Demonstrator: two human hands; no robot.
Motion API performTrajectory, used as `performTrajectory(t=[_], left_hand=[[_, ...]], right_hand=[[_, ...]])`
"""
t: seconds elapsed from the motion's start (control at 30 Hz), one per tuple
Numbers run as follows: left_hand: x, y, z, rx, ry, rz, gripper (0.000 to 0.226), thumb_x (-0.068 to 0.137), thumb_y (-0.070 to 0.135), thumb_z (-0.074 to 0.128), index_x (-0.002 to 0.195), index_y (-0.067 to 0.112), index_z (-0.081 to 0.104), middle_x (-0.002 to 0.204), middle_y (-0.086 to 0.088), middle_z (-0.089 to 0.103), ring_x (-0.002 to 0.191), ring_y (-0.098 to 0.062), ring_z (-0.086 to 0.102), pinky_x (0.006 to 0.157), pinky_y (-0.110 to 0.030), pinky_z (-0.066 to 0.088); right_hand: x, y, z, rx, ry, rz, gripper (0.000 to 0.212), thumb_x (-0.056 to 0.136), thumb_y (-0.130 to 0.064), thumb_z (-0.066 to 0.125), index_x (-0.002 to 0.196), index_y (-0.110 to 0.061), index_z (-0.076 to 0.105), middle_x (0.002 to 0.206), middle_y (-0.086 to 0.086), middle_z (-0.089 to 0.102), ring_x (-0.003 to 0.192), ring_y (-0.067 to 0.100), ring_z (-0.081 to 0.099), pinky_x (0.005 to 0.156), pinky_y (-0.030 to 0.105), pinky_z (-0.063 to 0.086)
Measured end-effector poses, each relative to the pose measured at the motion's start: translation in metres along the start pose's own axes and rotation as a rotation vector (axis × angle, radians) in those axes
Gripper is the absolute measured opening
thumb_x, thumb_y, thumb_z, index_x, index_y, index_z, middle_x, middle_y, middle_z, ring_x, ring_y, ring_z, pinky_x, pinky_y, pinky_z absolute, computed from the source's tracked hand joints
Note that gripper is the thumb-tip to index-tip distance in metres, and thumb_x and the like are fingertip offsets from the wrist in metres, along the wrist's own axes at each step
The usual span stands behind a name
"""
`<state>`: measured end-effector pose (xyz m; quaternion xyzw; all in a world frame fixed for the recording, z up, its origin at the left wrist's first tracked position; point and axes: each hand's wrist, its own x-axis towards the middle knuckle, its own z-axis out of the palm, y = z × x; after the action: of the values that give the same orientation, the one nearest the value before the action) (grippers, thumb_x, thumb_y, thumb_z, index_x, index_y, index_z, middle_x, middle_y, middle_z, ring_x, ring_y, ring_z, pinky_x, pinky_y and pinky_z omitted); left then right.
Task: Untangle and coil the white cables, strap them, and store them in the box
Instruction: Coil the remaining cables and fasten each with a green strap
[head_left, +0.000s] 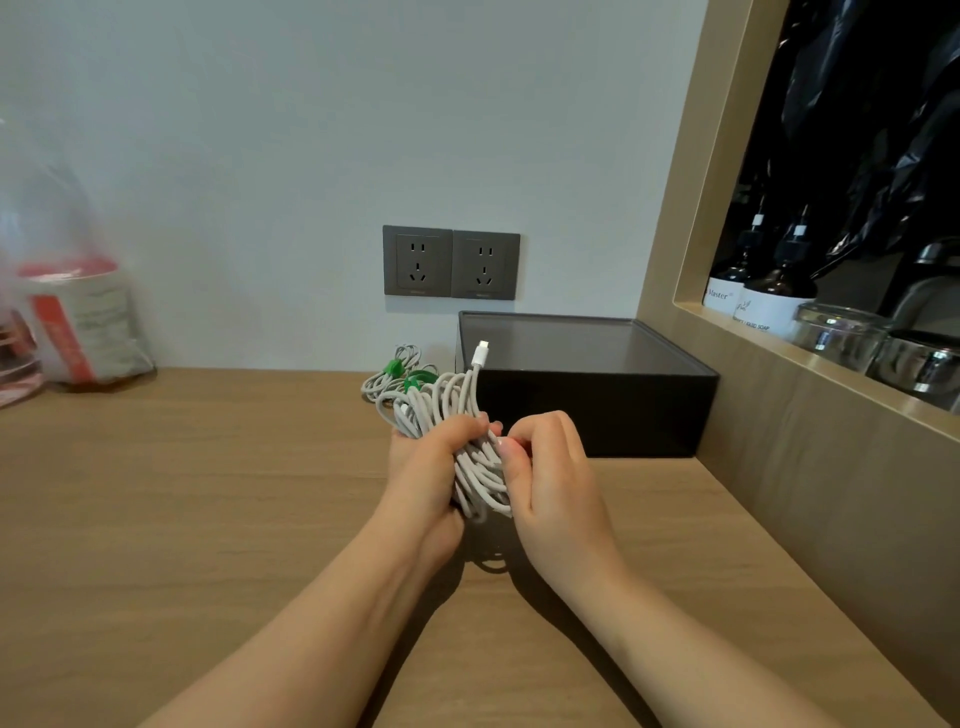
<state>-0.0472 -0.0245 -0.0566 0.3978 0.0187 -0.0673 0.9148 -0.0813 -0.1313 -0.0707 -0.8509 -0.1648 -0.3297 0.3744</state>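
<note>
Head view, black box (587, 410): sits on the wooden table (208, 493) against the wall, in the corner beside a wood-framed niche. Its top looks smoky grey, and I cannot tell whether a lid is on.
White cable bundle (460, 400): a loose bunch of loops held above the table, just in front of the box's left front corner.
Plug (482, 354): a white connector end sticks up out of the bundle, in front of the box's left edge.
Left hand (431, 467): fingers and thumb wrap round the middle of the bundle and grip it.
Right hand (553, 467): fingers are curled, with the tips pinching strands on the side of the bundle nearer the box.
Strapped coils (395, 374): white cable coils with green straps lie on the table just left of the box, behind the held bundle.
Wall sockets (451, 263): two grey plates on the wall above the box's left end.
Plastic bag (78, 322): well left of the box, blurred, with red and white contents.
Bottles (774, 301): dark pump bottles in the niche right of the box, beside glass jars (841, 332).
</note>
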Motion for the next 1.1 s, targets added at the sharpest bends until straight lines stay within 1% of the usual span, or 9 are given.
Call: performTrajectory(t=[0.17, 0.3, 0.47, 0.53, 0.67, 0.8, 0.9, 1.03, 1.1], left_hand=[[-0.001, 0.005, -0.002, 0.086, 0.056, 0.041, 0.045, 0.078, -0.006, 0.061, 0.119, 0.012, 0.052, 0.091, -0.015, 0.064, 0.075, -0.026, 0.067, 0.064, -0.039, 0.055], [0.011, 0.018, -0.016, 0.114, 0.125, 0.001, 0.045, 0.079, -0.009, 0.056, 0.122, 0.004, 0.050, 0.076, -0.013, 0.060, 0.059, -0.023, 0.064, 0.056, -0.036, 0.054], [0.024, 0.038, -0.046, 0.266, 0.080, 0.017, 0.030, 0.080, -0.010, 0.059, 0.106, 0.003, 0.052, 0.061, -0.010, 0.057, 0.046, -0.020, 0.060, 0.047, -0.030, 0.055], [0.028, 0.046, -0.052, 0.285, 0.070, 0.038, 0.021, 0.080, -0.008, 0.061, 0.096, 0.005, 0.054, 0.058, -0.008, 0.058, 0.044, -0.018, 0.060, 0.044, -0.028, 0.054], [0.047, 0.055, -0.062, 0.273, 0.136, 0.074, 0.020, 0.081, -0.015, 0.052, 0.084, 0.004, 0.047, 0.060, -0.012, 0.049, 0.038, -0.016, 0.055, 0.040, -0.024, 0.049], [0.059, 0.065, -0.071, 0.278, 0.150, 0.124, 0.018, 0.080, -0.016, 0.048, 0.077, 0.002, 0.047, 0.056, -0.013, 0.052, 0.040, -0.018, 0.056, 0.046, -0.030, 0.055], [0.065, 0.074, -0.079, 0.249, 0.155, 0.127, 0.016, 0.079, -0.016, 0.048, 0.083, 0.000, 0.050, 0.052, -0.010, 0.056, 0.044, -0.019, 0.058, 0.055, -0.037, 0.058], [0.069, 0.075, -0.079, 0.277, 0.199, 0.129, 0.039, 0.077, -0.016, 0.051, 0.115, -0.006, 0.047, 0.065, -0.014, 0.058, 0.045, -0.016, 0.061, 0.045, -0.029, 0.053], [0.068, 0.071, -0.077, 0.297, 0.198, 0.137, 0.043, 0.077, -0.014, 0.056, 0.118, -0.004, 0.047, 0.064, -0.014, 0.057, 0.043, -0.015, 0.061, 0.044, -0.026, 0.051]], right_hand=[[0.000, -0.002, 0.005, -0.027, -0.063, -0.039, 0.012, 0.092, -0.040, 0.031, 0.087, -0.031, 0.037, 0.081, -0.018, 0.038, 0.080, 0.001, 0.045, 0.062, 0.016, 0.041], [-0.003, 0.000, 0.006, -0.001, -0.093, 0.005, 0.024, 0.087, -0.057, 0.027, 0.096, -0.037, 0.037, 0.091, -0.020, 0.041, 0.082, 0.003, 0.047, 0.065, 0.021, 0.045], [0.005, 0.005, 0.024, -0.258, -0.320, 0.005, 0.022, 0.096, -0.021, 0.041, 0.116, -0.018, 0.051, 0.113, -0.005, 0.044, 0.091, 0.012, 0.050, 0.080, 0.034, 0.049], [0.013, 0.002, 0.039, -0.360, -0.425, 0.015, 0.026, 0.095, -0.014, 0.043, 0.120, -0.016, 0.050, 0.120, 0.000, 0.043, 0.094, 0.018, 0.052, 0.081, 0.039, 0.050], [0.038, -0.005, 0.070, -0.379, -0.434, 0.132, 0.029, 0.093, -0.009, 0.047, 0.122, -0.013, 0.048, 0.126, 0.003, 0.041, 0.095, 0.024, 0.054, 0.080, 0.043, 0.051], [0.064, -0.002, 0.102, -0.362, -0.425, 0.254, 0.039, 0.089, -0.005, 0.052, 0.127, -0.012, 0.044, 0.153, 0.002, 0.014, 0.120, 0.028, 0.045, 0.093, 0.041, 0.045], [0.083, 0.004, 0.119, -0.350, -0.392, 0.372, 0.043, 0.087, 0.002, 0.050, 0.127, -0.012, 0.042, 0.157, 0.005, 0.000, 0.131, 0.032, 0.035, 0.097, 0.042, 0.041], [0.097, 0.014, 0.131, -0.339, -0.317, 0.411, 0.036, 0.089, 0.003, 0.040, 0.122, -0.007, 0.047, 0.139, 0.013, 0.037, 0.119, 0.032, 0.045, 0.092, 0.041, 0.042], [0.096, 0.013, 0.130, -0.283, -0.275, 0.395, 0.032, 0.091, -0.001, 0.041, 0.120, -0.008, 0.052, 0.126, 0.010, 0.050, 0.114, 0.029, 0.050, 0.087, 0.036, 0.043]])
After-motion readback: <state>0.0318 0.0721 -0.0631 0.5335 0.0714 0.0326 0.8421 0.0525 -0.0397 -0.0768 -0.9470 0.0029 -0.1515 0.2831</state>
